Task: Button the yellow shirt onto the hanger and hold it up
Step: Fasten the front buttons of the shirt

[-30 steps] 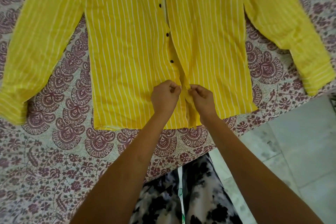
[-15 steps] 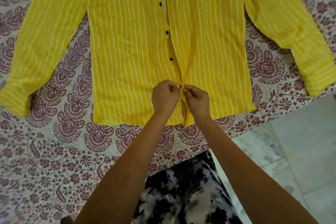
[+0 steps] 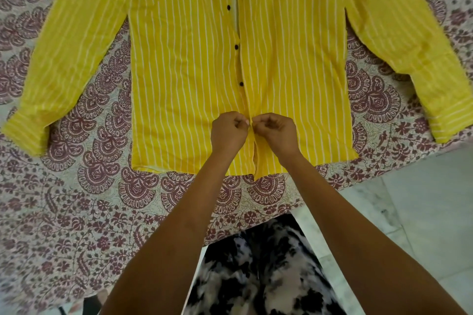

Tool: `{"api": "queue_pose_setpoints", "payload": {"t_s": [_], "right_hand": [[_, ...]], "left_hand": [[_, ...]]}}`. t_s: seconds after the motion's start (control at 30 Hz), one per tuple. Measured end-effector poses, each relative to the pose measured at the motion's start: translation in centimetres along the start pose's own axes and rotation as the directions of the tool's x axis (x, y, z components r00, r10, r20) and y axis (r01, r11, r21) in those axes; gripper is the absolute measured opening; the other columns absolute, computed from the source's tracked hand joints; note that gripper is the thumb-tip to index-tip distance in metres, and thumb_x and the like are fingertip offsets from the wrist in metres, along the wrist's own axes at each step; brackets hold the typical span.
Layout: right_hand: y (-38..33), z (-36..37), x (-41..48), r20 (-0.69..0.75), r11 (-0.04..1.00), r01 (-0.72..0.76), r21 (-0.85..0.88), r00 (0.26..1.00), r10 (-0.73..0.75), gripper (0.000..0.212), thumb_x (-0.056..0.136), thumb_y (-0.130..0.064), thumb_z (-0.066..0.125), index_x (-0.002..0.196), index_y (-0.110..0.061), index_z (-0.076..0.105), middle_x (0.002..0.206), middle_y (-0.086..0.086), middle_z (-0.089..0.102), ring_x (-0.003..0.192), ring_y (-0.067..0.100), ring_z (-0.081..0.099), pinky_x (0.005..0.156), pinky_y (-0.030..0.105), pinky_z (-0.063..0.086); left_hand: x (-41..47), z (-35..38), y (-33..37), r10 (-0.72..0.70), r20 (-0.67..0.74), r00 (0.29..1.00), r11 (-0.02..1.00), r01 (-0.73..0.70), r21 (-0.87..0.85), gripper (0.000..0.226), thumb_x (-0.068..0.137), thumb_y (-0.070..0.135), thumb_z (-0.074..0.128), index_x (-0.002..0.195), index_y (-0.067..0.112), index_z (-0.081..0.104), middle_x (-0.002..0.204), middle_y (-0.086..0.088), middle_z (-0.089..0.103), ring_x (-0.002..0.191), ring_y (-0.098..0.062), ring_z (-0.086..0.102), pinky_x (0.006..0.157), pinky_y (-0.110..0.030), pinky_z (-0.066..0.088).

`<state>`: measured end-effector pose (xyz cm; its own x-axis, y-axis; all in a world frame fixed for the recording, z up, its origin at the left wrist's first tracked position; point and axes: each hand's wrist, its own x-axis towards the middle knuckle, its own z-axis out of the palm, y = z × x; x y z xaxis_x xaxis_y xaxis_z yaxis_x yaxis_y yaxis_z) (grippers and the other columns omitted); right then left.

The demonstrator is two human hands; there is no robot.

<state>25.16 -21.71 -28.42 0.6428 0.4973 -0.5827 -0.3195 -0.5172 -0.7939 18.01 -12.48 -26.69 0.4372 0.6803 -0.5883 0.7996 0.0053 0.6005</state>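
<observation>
Closest to us, below the shirt's hem, the person's black-and-white blotched trousers (image 3: 256,276) stand at the edge of the cream cloth printed with maroon paisley (image 3: 76,186). Pale stone floor tiles (image 3: 422,199) lie off to the hem's right. Both bare forearms reach up and inward, converging. And here's the action: left hand (image 3: 227,133) and right hand (image 3: 277,134) meet knuckle to knuckle on the front opening of the yellow white-striped long-sleeved shirt (image 3: 184,71), just above its hem. Each grip is clenched on fabric, fingers curled under, pinching its own side of the placket, backs of the hands up. The button they're working is hidden under the fingers, so I can't tell whether it's through its hole.

Further up the shirt's centre line, four small dark buttons (image 3: 241,83) show. The lower two sit tight against the closed seam. Near the top the front gapes and shows pale lining, so those look undone to me. The shirt lies flat, front up, sleeves spread to either side on the cloth. No hanger in sight — the collar runs off the top of the view. My read: early going — one low button in hand, most of the row and the lifting yet to come.
</observation>
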Motion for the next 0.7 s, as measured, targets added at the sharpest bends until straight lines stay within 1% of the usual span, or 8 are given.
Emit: {"api": "queue_pose_setpoints", "payload": {"t_s": [0.1, 0.2, 0.27, 0.4, 0.47, 0.53, 0.6, 0.7], "right_hand": [[-0.3, 0.2, 0.2, -0.005, 0.995, 0.032, -0.094, 0.999, -0.032, 0.008, 0.077, -0.001, 0.067, 0.084, -0.005, 0.07, 0.071, -0.002, 0.065, 0.061, -0.008, 0.058, 0.065, 0.014, 0.048], [-0.1, 0.9, -0.3, -0.087, 0.964, 0.132, -0.23, 0.984, -0.155, 0.007, 0.077, -0.006, 0.067, 0.083, -0.005, 0.069, 0.078, 0.009, 0.071, 0.068, 0.009, 0.063, 0.068, 0.026, 0.051], [0.1, 1.4, -0.7, -0.152, 0.953, 0.149, -0.262, 0.969, -0.193, 0.01, 0.077, -0.008, 0.067, 0.086, -0.005, 0.069, 0.079, 0.01, 0.072, 0.068, 0.012, 0.062, 0.067, 0.029, 0.052], [0.4, 1.8, -1.1, -0.183, 0.945, 0.147, -0.292, 0.961, -0.206, 0.013, 0.079, -0.011, 0.067, 0.091, -0.005, 0.068, 0.081, 0.01, 0.071, 0.069, 0.013, 0.062, 0.067, 0.032, 0.053], [0.3, 1.9, -1.2, -0.191, 0.939, 0.16, -0.304, 0.955, -0.225, 0.013, 0.08, -0.012, 0.066, 0.091, -0.006, 0.067, 0.081, 0.01, 0.071, 0.071, 0.016, 0.065, 0.067, 0.034, 0.054], [0.2, 1.9, -1.3, -0.211, 0.937, 0.165, -0.307, 0.948, -0.237, 0.013, 0.082, -0.018, 0.065, 0.09, -0.007, 0.067, 0.08, 0.009, 0.072, 0.072, 0.018, 0.067, 0.065, 0.036, 0.053], [0.1, 2.0, -1.3, -0.22, 0.936, 0.166, -0.31, 0.945, -0.241, 0.015, 0.084, -0.023, 0.064, 0.09, -0.009, 0.066, 0.078, 0.007, 0.071, 0.071, 0.018, 0.066, 0.062, 0.035, 0.052], [0.1, 2.1, -1.5, -0.238, 0.933, 0.169, -0.319, 0.938, -0.251, 0.014, 0.085, -0.022, 0.064, 0.09, -0.009, 0.065, 0.078, 0.006, 0.071, 0.07, 0.017, 0.065, 0.062, 0.036, 0.052]], "left_hand": [[0.2, 0.1, -0.3, -0.005, 0.014, 1.0, 1.0, 0.006, -0.025, 0.016, 0.082, 0.001, 0.052, 0.081, 0.001, 0.068, 0.085, -0.021, 0.071, 0.085, -0.033, 0.068, 0.078, -0.04, 0.054], [0.2, 0.4, -0.1, -0.048, 0.008, 0.999, 0.994, 0.048, -0.099, 0.017, 0.082, 0.001, 0.053, 0.088, 0.0, 0.069, 0.091, -0.023, 0.07, 0.088, -0.034, 0.068, 0.082, -0.046, 0.054], [0.0, 0.4, 0.2, -0.078, 0.007, 0.997, 0.982, 0.078, -0.17, 0.016, 0.084, 0.004, 0.054, 0.091, 0.001, 0.069, 0.093, -0.022, 0.07, 0.088, -0.033, 0.068, 0.083, -0.047, 0.055], [-0.5, 0.1, 0.8, -0.16, 0.033, 0.987, 0.939, 0.162, -0.305, 0.016, 0.089, 0.008, 0.054, 0.08, 0.008, 0.067, 0.077, -0.013, 0.067, 0.068, -0.021, 0.066, 0.08, -0.047, 0.056], [-0.6, 0.1, 0.8, -0.197, 0.059, 0.979, 0.904, 0.205, -0.376, 0.023, 0.09, 0.019, 0.057, 0.071, 0.007, 0.062, 0.074, -0.016, 0.065, 0.071, -0.025, 0.067, 0.08, -0.048, 0.057], [-0.7, 0.2, 1.0, -0.201, 0.088, 0.976, 0.883, 0.219, -0.415, 0.026, 0.087, 0.027, 0.061, 0.069, 0.008, 0.063, 0.082, -0.021, 0.068, 0.081, -0.031, 0.069, 0.082, -0.046, 0.057], [-0.7, 0.4, 1.0, -0.191, 0.093, 0.977, 0.871, 0.212, -0.443, 0.015, 0.085, 0.022, 0.066, 0.073, 0.012, 0.066, 0.09, -0.02, 0.07, 0.089, -0.032, 0.068, 0.084, -0.046, 0.056], [-0.4, 0.9, 0.8, -0.214, 0.088, 0.973, 0.845, 0.23, -0.482, 0.015, 0.084, 0.012, 0.065, 0.071, 0.016, 0.063, 0.082, -0.015, 0.066, 0.085, -0.028, 0.064, 0.085, -0.046, 0.053]]}}
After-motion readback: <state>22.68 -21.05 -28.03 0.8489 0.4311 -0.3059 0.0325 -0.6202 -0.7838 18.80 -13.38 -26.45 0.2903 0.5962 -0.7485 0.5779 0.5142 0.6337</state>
